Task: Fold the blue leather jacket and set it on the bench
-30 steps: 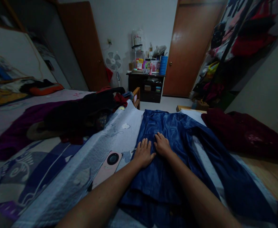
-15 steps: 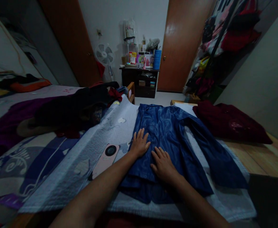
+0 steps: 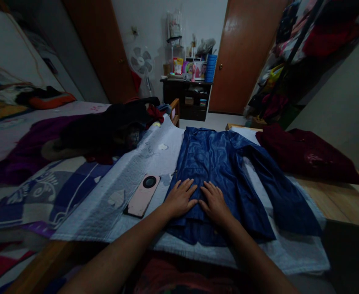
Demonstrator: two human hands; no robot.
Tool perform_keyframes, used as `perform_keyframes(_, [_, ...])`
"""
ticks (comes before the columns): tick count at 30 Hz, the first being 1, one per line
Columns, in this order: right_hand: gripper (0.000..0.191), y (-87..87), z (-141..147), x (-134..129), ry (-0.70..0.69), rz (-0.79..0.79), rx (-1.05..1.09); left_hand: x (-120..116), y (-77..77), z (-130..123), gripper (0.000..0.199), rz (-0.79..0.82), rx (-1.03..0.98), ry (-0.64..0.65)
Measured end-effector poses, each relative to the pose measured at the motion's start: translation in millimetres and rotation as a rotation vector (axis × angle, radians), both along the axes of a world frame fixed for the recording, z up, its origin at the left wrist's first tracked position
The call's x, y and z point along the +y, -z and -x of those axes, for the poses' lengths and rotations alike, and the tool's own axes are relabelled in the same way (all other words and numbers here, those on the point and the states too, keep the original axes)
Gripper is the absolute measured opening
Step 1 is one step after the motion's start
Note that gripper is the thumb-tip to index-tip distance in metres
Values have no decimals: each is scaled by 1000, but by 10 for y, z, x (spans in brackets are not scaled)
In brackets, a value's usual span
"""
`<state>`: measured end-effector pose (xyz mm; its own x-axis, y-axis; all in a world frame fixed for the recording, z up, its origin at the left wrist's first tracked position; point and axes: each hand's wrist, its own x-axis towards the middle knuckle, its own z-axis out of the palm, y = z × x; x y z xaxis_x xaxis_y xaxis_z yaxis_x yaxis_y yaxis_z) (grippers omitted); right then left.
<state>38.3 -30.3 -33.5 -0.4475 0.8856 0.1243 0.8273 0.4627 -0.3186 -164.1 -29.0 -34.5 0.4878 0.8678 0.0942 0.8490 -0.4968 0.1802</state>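
Observation:
A dark blue, shiny jacket (image 3: 212, 151) lies spread out on a pale blue-white quilted cover (image 3: 115, 220). Its one visible sleeve stretches to the right and down toward the front; no left sleeve shows. My left hand (image 3: 182, 198) rests flat on the lower left of the jacket, fingers spread. Beside it, my right hand (image 3: 214, 203) lies flat on the lower middle, thumb close to the left thumb. Both hands are open and press on the cloth. A pink phone (image 3: 144, 196) with a round black camera ring lies left of the jacket.
A folded maroon garment (image 3: 305, 157) sits on a wooden surface (image 3: 345, 204) at the right. Dark and purple clothes (image 3: 102, 126) are heaped on the left. Behind stand a white fan (image 3: 142, 61), a black cabinet (image 3: 184, 100) and a brown door (image 3: 233, 61).
My left hand has slid down the jacket toward me and now lies level with the right hand. The right hand stays on the lower jacket. The view has shifted slightly.

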Motion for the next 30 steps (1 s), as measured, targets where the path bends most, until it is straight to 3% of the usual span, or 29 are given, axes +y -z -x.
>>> perform_keyframes(9, [48,18,-9,-269,-43,-39,35,-2,31,-14,59,-40,16,-12])
perform_keyframes(21, [46,-124,-73,-209,-86,67,94,-54,-144,-156,45,-43,28,41])
perform_keyframes(25, [44,-160,-188,-182,-76,50,103,-75,-82,-174,56,54,-21,58])
perform_keyframes(30, [46,-63,-255,-206,-54,34,108,-101,-37,-159,65,55,-27,55])
